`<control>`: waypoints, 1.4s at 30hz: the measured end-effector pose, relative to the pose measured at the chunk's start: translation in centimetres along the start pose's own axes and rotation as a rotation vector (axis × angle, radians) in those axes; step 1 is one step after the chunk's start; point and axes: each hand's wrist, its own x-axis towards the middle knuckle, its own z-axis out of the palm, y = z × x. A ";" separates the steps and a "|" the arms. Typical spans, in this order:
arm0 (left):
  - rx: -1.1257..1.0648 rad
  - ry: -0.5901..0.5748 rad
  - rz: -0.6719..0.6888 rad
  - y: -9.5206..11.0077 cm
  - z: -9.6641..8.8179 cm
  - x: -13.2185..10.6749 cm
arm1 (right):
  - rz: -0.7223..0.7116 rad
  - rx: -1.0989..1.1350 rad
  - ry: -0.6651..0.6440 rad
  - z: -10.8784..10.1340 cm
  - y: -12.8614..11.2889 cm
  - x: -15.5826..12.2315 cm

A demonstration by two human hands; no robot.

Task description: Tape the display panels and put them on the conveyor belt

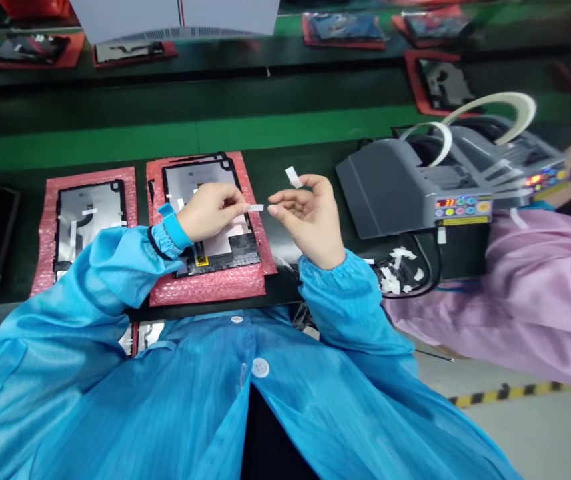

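My left hand (210, 210) hovers over a dark device back panel (205, 213) on pink bubble wrap (205, 287), its fingers pinched on a small white tape strip (256, 207). My right hand (308, 217) is held up just to the right, palm toward me, fingers loosely curled. A second white tape piece (294, 177) sticks to its raised fingertip. The two hands are a few centimetres apart. Both arms wear blue sleeves, and the left wrist carries a blue strap.
Another panel (88, 217) lies on pink wrap at the left. A grey tape dispenser (435, 180) with tape rolls stands on the right, with white scraps (398, 267) in front. A person in a pink coat (530, 287) sits at right. More trays lie beyond the green belt (265, 133).
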 end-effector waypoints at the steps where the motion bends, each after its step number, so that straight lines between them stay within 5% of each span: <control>1: -0.016 0.010 -0.022 -0.3 -0.1 -0.2 | 0.005 0.000 -0.003 0.1 0.3 0.3; 10: -0.047 -0.019 -0.071 -1.4 0.0 0.0 | 0.067 0.019 -0.074 1.6 1.7 1.7; 22: 0.359 -0.067 -0.093 -2.6 1.8 1.3 | 0.167 -0.147 -0.127 1.7 4.0 4.1; 34: 0.523 -0.251 -0.269 0.9 1.1 1.4 | 0.239 -0.196 -0.230 1.7 3.9 5.0; 38: 0.511 -0.196 -0.257 -0.2 1.1 1.6 | 0.255 -0.122 -0.233 1.0 4.8 5.2; 42: 0.336 -0.052 -0.177 -2.5 0.2 2.3 | 0.118 -0.078 -0.226 -0.2 4.5 4.7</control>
